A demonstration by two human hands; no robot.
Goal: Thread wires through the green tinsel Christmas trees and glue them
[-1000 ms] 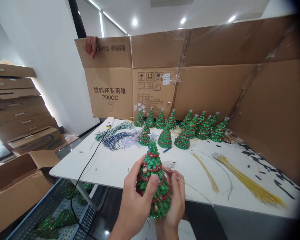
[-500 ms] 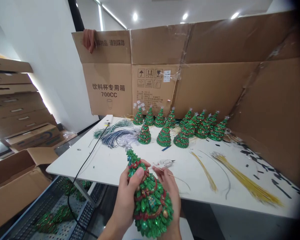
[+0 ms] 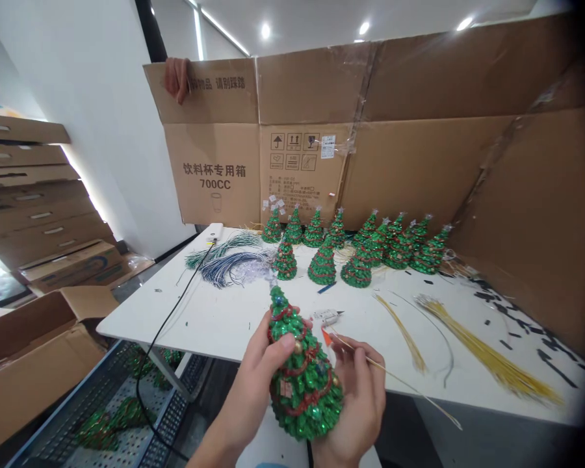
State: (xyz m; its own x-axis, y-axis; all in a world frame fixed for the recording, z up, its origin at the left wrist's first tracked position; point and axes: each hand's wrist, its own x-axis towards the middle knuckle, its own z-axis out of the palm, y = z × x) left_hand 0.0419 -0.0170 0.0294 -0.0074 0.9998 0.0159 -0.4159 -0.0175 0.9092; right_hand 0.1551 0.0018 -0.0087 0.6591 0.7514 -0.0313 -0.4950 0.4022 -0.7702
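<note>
A green Christmas tree ornament point(image 3: 305, 383) with red garlands and small baubles leans tilted in front of me. My left hand point(image 3: 258, 377) is closed around its left side, thumb across the upper part. My right hand point(image 3: 358, 390) is beside the tree's lower right, its fingers pinching a thin yellow wire point(image 3: 409, 387) that trails to the right. A small orange-red piece point(image 3: 327, 337) shows at the fingertips; I cannot tell what it is. Just beyond lies a white tool point(image 3: 327, 316) with a dark pointed tip.
Several finished-looking trees point(image 3: 322, 263) stand in rows on the white table point(image 3: 175, 325). Bundles of yellow wire point(image 3: 487, 351) and blue wire point(image 3: 224, 268) lie there too. A black cable point(image 3: 170, 309) crosses the left side. Cardboard walls point(image 3: 409, 169) stand behind; a blue crate point(image 3: 168, 429) sits below left.
The tree has turned, showing another side, and stands more upright. My right hand has moved right and away from it, with the wire now extending farther right. The orange-red piece has come into sight.
</note>
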